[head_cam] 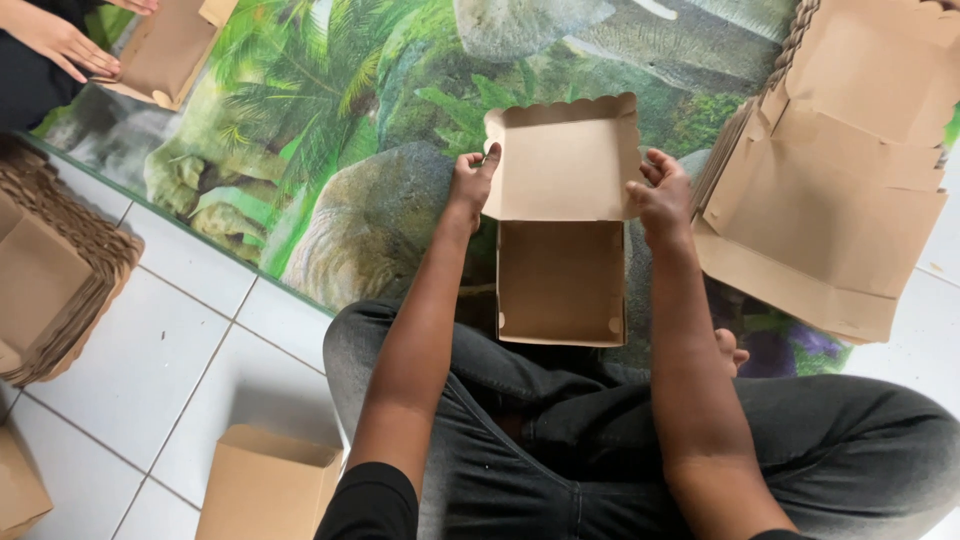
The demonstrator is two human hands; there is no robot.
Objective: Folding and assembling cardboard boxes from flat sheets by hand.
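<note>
Gripping the open cardboard box (561, 250) from both sides, the person sits cross-legged on the floor. Left hand (472, 180) is closed on the left edge of the box's scalloped lid flap (565, 150), thumb up along the flap's front, fingers behind. Right hand (660, 192) is curled on the flap's right edge, near the hinge w/ the box body; fingers bent, thumb toward the flap. Box is held just above the lap, lid flap upright & open, the square tray part (560, 282) below it w/ inside showing.

Under the box: dark jeans (560, 440), a bare foot (732, 350) peeking out just right of the right forearm. Beyond that, a printed mat (340, 130) w/ palm trees & rocks covers part of the white tile floor (150, 370).

Right of the right hand, near it: stack of flat unfolded box blanks (830, 170) lying on the mat. Far left: another stack of blanks (50, 280) on the tiles. Bottom left: a folded box (265, 485) on the tiles, beside the left elbow. Top left, well apart: another person's hand (60, 42) on a separate cardboard piece (165, 50).
</note>
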